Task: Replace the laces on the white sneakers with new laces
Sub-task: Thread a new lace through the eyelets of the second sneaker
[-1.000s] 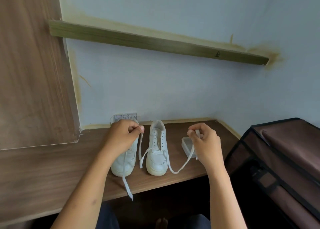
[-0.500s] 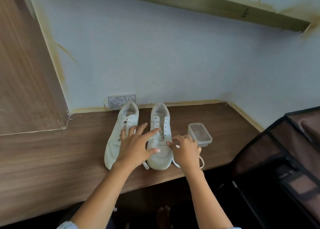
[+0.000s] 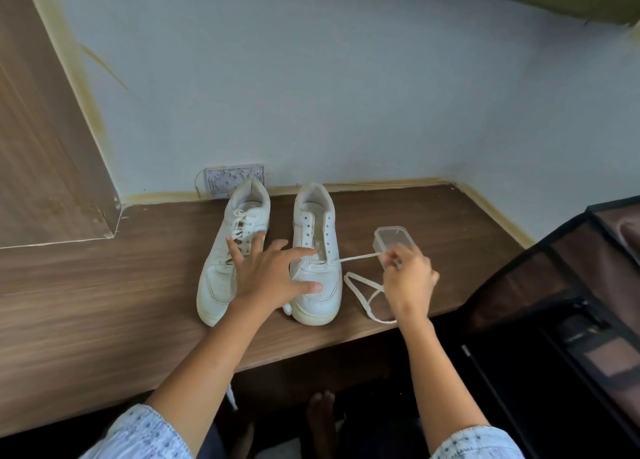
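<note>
right hand moved right — pinching lace taut | left hand spread on sneaker | clear box — contents unclear

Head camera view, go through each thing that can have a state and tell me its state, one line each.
Left sneaker: laced, flat on the desk.
Right sneaker: upper eyelets empty, lace only through the lowest.
White lace: pulled taut from the right sneaker, the rest looped on the desk.
Plastic container: lid on.
Left hand: fingers spread, pressing the sneakers.
Right hand: pinching the lace.
</note>
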{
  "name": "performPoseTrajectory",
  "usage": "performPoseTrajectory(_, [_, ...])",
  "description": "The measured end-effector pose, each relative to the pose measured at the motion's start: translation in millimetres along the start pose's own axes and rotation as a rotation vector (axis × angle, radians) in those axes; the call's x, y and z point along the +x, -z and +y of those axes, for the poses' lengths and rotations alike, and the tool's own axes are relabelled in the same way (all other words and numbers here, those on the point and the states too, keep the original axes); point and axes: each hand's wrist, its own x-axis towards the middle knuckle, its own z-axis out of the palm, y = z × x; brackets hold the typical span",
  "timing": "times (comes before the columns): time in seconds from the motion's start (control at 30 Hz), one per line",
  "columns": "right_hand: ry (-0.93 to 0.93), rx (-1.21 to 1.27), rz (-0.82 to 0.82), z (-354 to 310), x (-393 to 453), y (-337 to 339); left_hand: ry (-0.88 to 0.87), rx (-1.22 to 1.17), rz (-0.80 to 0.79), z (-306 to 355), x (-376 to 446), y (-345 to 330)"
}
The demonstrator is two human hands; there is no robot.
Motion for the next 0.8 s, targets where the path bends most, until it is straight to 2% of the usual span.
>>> performPoseTrajectory(0.1, [-0.104, 0.007, 0.087, 20.0, 10.3, 15.5, 0.000, -0.002, 0.014, -0.9, 0.8, -2.1])
performPoseTrajectory(0.3, [-0.117, -0.019, -0.080, 31.9, -1.8, 17.8, -0.072, -0.032, 0.068, -2.8, -5.8, -2.4])
performPoseTrajectory(0.47, [-0.014, 0.082, -0.048, 36.7, -17.8, 19.0, -0.323, -0.200, 0.349, -26.8, -23.4, -7.4])
performPoseTrajectory(0.53, [-0.006, 0.130, -0.090, 36.5, -26.4, 18.3, -0.451, -0.224, 0.385, -42.8, -28.4, -9.8])
performPoseTrajectory(0.63, [0.056, 0.110, -0.186, 34.4, -38.8, 10.9, -0.619, -0.158, 0.326, -59.1, -38.8, -11.0])
performPoseTrajectory(0.8, [0.100, -0.059, -0.299, 29.0, -48.4, -7.8, -0.774, -0.041, 0.091, -70.5, -57.2, -9.0])
